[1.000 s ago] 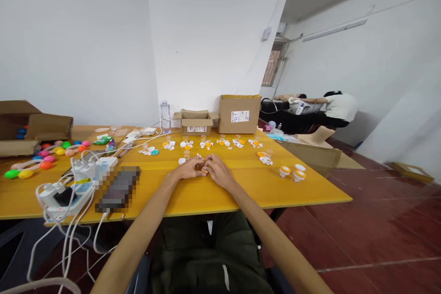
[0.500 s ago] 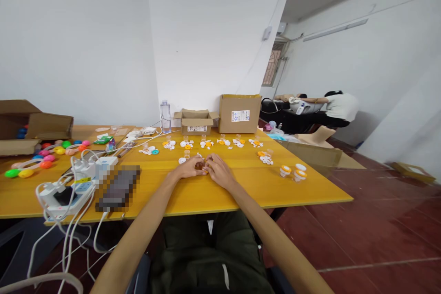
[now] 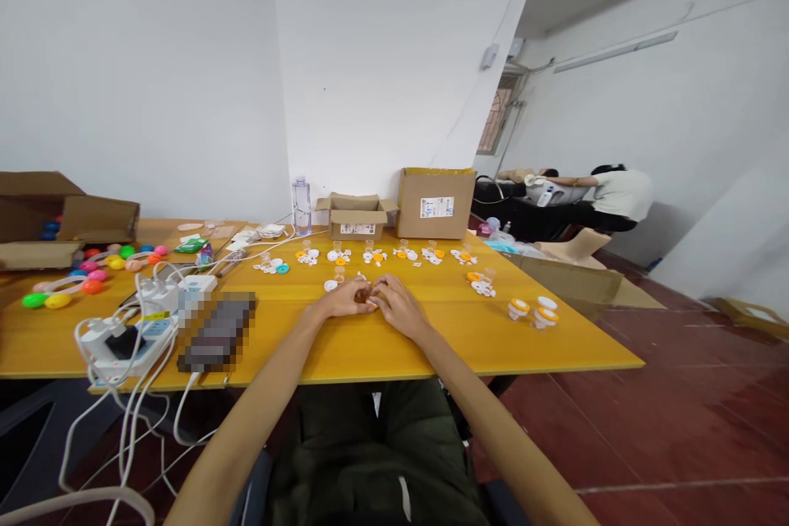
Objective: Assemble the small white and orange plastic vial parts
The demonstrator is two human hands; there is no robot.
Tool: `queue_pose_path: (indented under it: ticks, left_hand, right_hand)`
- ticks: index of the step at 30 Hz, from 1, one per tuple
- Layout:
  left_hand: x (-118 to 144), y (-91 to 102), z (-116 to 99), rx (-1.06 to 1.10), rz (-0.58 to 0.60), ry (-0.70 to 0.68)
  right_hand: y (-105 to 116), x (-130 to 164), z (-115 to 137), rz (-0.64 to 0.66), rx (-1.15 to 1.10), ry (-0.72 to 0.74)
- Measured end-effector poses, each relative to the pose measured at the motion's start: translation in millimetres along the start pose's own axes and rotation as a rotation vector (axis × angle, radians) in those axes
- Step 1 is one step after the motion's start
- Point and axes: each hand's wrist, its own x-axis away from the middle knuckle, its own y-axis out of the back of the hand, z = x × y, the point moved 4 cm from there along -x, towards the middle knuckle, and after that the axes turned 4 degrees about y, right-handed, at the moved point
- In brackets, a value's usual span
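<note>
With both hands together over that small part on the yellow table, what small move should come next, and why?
Probably keep the left hand steady and press or turn with the right hand. The fingertips of both meet on a tiny piece too hidden to identify, and more small white and orange parts lie in groups just beyond.

Small part (image 3: 371,293) pinched between the fingertips of the left hand (image 3: 346,299) and the right hand (image 3: 399,306): mostly hidden by the fingers, so its colour and shape cannot be told. It sits just above the yellow table (image 3: 431,345), near the table's middle. Both hands rest low on the tabletop, knuckles up, fingertips meeting over the part. Just behind them lie more small parts (image 3: 336,278), white and clear.
</note>
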Motion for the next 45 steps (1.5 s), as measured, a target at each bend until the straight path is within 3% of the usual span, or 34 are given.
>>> queue_pose_path:
  ticks: [45]
  left_hand:
    - [1.5, 0.1, -1.6, -0.08, -0.016, 0.006]
  right_hand:
    - [-2.6, -2.8, -1.2, 0.022, 0.104, -0.023]
